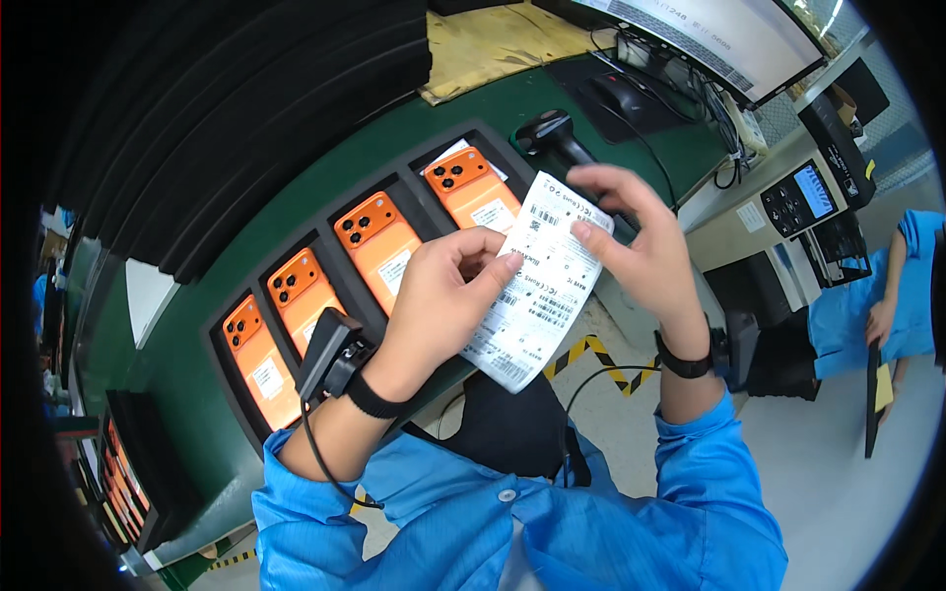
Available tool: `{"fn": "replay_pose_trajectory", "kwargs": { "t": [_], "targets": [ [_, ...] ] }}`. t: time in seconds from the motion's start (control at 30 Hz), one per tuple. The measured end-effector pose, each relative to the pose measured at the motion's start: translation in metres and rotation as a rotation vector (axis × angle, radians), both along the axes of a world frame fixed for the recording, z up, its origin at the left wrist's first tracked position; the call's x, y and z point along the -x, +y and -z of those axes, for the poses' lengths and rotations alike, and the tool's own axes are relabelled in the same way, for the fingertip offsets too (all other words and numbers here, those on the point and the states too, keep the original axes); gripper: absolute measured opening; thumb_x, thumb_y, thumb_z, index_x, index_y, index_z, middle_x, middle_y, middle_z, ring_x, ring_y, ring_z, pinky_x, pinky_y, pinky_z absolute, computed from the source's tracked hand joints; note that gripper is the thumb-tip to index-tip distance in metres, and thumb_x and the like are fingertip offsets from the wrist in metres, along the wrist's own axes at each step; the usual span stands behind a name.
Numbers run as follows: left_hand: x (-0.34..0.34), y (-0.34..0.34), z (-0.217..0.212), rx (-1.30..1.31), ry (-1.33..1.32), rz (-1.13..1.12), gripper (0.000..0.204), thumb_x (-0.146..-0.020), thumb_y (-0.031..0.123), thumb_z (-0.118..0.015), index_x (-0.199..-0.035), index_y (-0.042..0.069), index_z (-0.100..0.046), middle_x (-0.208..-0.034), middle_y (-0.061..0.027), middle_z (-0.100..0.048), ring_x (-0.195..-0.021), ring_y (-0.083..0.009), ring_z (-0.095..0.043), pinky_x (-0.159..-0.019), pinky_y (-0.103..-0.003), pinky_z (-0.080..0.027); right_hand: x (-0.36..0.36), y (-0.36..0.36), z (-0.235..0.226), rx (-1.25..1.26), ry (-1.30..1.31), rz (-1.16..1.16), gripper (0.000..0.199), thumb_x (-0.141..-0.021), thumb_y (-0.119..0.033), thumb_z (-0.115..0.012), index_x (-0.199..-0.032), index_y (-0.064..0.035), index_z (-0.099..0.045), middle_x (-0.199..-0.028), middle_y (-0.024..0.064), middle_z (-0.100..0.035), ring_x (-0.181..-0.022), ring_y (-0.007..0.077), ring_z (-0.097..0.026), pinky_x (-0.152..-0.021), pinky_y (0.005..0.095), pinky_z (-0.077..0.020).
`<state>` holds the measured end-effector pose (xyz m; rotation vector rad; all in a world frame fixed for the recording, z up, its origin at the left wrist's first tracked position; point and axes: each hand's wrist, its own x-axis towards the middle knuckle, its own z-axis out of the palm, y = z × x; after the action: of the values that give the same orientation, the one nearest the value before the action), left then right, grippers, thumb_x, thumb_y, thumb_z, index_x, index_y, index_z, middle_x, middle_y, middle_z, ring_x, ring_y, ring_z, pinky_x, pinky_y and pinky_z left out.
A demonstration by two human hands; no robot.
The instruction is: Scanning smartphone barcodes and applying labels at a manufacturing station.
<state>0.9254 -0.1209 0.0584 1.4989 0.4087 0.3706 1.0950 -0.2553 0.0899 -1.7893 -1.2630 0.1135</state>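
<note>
At far left, a dark tray [163, 483] stands near the edge of a green table [192, 379]. Beside it, a slanted row of four orange phones [370, 236], each bearing a white label, lies in a black compartment tray [419, 202]. The left hand [455, 286] pinches a white label sheet [542, 286] between thumb and bent finger, at its left edge, above the table's near edge. Behind the sheet lies a black scanner [557, 136]. The right hand [639, 231] is half open, fingers curved, thumb over the sheet's right edge; whether it touches is hard to tell. Farther right are a monitor [714, 39], a beige printer [754, 217] and a blue-sleeved co-worker [857, 325].
</note>
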Motion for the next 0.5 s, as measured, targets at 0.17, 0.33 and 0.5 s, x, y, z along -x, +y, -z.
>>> {"fn": "replay_pose_trajectory", "kwargs": {
  "t": [0.17, 0.33, 0.5],
  "targets": [
    [0.036, -0.012, -0.039, -0.361, 0.187, 0.076, 0.016, -0.091, 0.014, -0.067, -0.095, -0.001, -0.068, -0.08, -0.0026, -0.068, -0.075, -0.008, -0.062, -0.069, -0.025, -0.049, 0.038, -0.006, -0.034, -0.056, -0.481, -0.225, 0.03, -0.076, -0.014, -0.074, -0.105, -0.0089, -0.067, -0.104, 0.0104, -0.066, -0.102, 0.0303, -0.061, -0.092, 0.0384, -0.0456],
    [0.066, -0.037, -0.058, -0.59, 0.187, -0.096, 0.018, -0.084, 0.017, -0.072, -0.086, -0.001, -0.072, -0.074, -0.0119, -0.069, -0.066, -0.0175, -0.066, -0.062, -0.03, -0.05, 0.068, -0.007, -0.05, 0.069, -0.282, -0.349, 0.008, -0.076, -0.013, -0.073, -0.079, -0.0063, -0.069, -0.074, 0.0059, -0.068, -0.074, 0.0257, -0.064, -0.083, 0.036, -0.0476],
    [0.093, -0.046, -0.056, -0.735, 0.176, -0.159, 0.013, -0.08, 0.015, -0.074, -0.082, 0.002, -0.072, -0.076, -0.0118, -0.069, -0.07, -0.0253, -0.066, -0.063, -0.034, -0.051, 0.093, -0.014, -0.047, 0.133, -0.245, -0.409, 0.009, -0.078, -0.014, -0.072, -0.081, -0.0062, -0.07, -0.077, 0.0072, -0.069, -0.076, 0.026, -0.066, -0.08, 0.0356, -0.048]
  ]
}}
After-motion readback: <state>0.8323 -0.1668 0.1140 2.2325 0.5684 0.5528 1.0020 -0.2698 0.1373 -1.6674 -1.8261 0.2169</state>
